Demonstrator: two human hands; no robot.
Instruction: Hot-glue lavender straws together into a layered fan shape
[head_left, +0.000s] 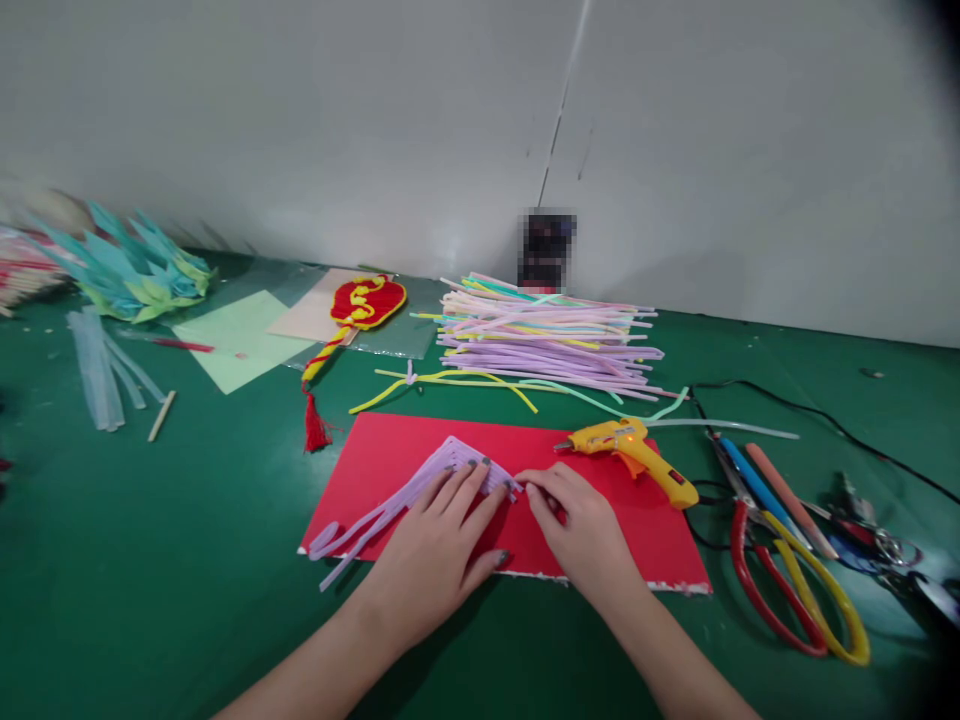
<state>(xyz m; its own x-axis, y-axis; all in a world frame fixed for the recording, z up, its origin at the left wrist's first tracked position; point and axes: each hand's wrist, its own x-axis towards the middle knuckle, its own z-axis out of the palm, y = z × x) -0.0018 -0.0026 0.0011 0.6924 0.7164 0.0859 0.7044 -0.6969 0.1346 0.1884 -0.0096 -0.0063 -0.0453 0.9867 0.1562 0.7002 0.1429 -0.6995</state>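
Note:
A flat shape of lilac pipe cleaners (450, 452), bent in close rows, lies on the red board (622, 560). Loose lilac ends trail from it toward the lower left, one curled into a loop. My left hand (450, 530) rests flat over the shape, fingers stretched and thumb apart, pressing it down. At its right corner, my right hand (566, 515) pinches the end of a lilac pipe cleaner; the fingertips partly hide it. A yellow hot glue gun (630, 455) lies on the board's upper right, just beyond my right hand, with its nozzle pointing left.
Behind the board is a pile of pastel pipe cleaners (547, 340). A red and yellow fan with a tassel (367, 303) lies farther left, near green paper (244, 335). Scissors (795, 590) with red and yellow handles lie right, near a black cord (810, 400).

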